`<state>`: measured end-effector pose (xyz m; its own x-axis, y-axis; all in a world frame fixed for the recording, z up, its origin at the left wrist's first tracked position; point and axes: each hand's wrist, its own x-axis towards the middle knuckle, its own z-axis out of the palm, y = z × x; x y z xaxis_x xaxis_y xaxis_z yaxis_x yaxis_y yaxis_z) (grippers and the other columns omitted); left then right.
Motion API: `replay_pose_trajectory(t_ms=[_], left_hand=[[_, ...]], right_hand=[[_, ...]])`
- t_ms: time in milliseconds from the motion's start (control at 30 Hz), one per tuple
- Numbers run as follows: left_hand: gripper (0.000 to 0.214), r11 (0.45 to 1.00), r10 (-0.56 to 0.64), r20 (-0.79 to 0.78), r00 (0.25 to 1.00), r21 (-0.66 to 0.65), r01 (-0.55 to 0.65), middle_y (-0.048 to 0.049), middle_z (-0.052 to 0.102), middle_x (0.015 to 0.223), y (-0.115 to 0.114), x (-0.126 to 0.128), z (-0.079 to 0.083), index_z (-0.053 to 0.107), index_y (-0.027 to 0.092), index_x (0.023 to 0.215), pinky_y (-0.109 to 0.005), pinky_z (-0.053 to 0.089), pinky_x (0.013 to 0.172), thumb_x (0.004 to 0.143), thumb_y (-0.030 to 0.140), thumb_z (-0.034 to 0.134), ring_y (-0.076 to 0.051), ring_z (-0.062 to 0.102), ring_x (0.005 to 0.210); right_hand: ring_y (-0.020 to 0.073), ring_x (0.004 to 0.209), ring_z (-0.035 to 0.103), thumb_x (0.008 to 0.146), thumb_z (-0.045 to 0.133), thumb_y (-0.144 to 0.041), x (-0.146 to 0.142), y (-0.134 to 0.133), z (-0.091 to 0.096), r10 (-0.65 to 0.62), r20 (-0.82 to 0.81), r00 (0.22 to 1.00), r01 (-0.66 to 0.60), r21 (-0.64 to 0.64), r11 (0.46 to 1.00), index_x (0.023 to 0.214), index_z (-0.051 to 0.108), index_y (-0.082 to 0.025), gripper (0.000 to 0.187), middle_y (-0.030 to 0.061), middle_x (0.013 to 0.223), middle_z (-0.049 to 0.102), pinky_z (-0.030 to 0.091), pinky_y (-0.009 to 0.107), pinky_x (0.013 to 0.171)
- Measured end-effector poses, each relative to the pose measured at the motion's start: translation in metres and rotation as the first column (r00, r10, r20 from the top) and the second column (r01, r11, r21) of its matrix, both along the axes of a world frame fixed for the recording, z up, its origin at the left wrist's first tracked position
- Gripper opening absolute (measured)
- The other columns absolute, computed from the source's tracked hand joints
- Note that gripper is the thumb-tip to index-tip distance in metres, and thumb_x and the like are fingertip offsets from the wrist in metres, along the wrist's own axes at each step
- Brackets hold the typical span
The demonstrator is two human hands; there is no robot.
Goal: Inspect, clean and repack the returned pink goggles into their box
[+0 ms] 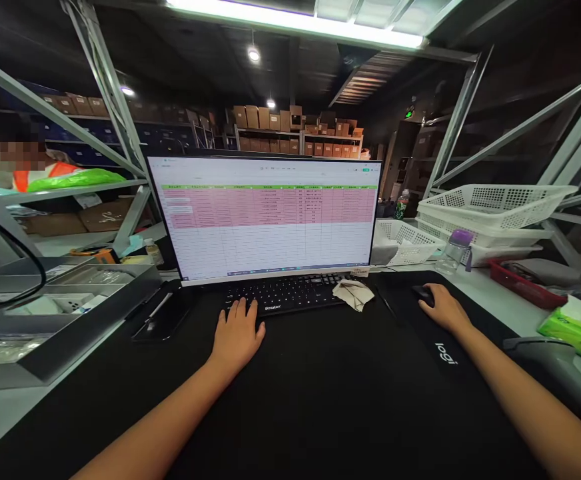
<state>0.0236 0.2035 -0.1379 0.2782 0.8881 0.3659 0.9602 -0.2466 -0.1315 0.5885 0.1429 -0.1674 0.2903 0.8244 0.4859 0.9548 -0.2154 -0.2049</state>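
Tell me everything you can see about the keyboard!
The keyboard is long, black and plastic-looking, with rows of dark keys carrying small pale marks. White lettering on its front edge seems to read "Bosston". It lies on the black mat, keys up, right in front of the monitor. The left hand has its fingertips at its left part, and a crumpled pale cloth covers some of its right end.

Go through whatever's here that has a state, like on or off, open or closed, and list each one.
Monitor: on, showing a spreadsheet
Phone: lying flat, screen dark
Cloth: rumpled, partly on the keyboard
Purple-topped bottle: upright, capped
White baskets, right side: stacked
Tube light: lit
Left hand: open, at the keyboard
Right hand: over the mouse
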Motion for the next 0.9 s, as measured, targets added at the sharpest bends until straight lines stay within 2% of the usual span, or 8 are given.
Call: replay_pose_trajectory(t_ms=[333, 567, 900], left_hand=[[0.056, 1.0, 0.014, -0.048, 0.999, 0.008, -0.014, -0.024, 0.047, 0.154, 0.0004, 0.0003, -0.0003, 0.049, 0.007, 0.149, -0.055, 0.037, 0.115, 0.099, 0.033, 0.046, -0.037, 0.046, 0.142], [0.056, 1.0, 0.003, -0.048, 0.999, 0.009, -0.003, -0.0245, 0.048, 0.153, -0.0012, 0.0004, 0.0022, 0.05, 0.006, 0.147, -0.054, 0.038, 0.115, 0.099, 0.033, 0.045, -0.037, 0.046, 0.142], [0.056, 1.0, 0.008, -0.054, 0.999, -0.002, -0.008, -0.0239, 0.048, 0.153, -0.0022, 0.0006, 0.0042, 0.05, 0.006, 0.147, -0.053, 0.038, 0.116, 0.099, 0.033, 0.046, -0.037, 0.047, 0.142]], right_hand=[[0.0287, 0.116, 0.063, 0.083, 0.058, -0.038, 0.0018, 0.0006, -0.0016, 0.018, -0.006, 1.0, -0.018, 0.019, 1.0, 0.121, 0.06, -0.021, 0.042, 0.0121, 0.124, 0.063, 0.05, 0.041, 0.101], [0.0296, 0.112, 0.064, 0.084, 0.056, -0.04, 0.0044, -0.0017, -0.001, -0.007, -0.019, 1.0, 0.007, 0.009, 1.0, 0.123, 0.059, -0.018, 0.045, 0.0142, 0.126, 0.062, 0.051, 0.043, 0.097], [0.0274, 0.114, 0.063, 0.083, 0.058, -0.038, -0.0027, -0.0054, 0.0047, 0.054, -0.026, 0.998, -0.054, -0.004, 0.999, 0.123, 0.059, -0.021, 0.044, 0.0115, 0.128, 0.063, 0.05, 0.04, 0.098]])
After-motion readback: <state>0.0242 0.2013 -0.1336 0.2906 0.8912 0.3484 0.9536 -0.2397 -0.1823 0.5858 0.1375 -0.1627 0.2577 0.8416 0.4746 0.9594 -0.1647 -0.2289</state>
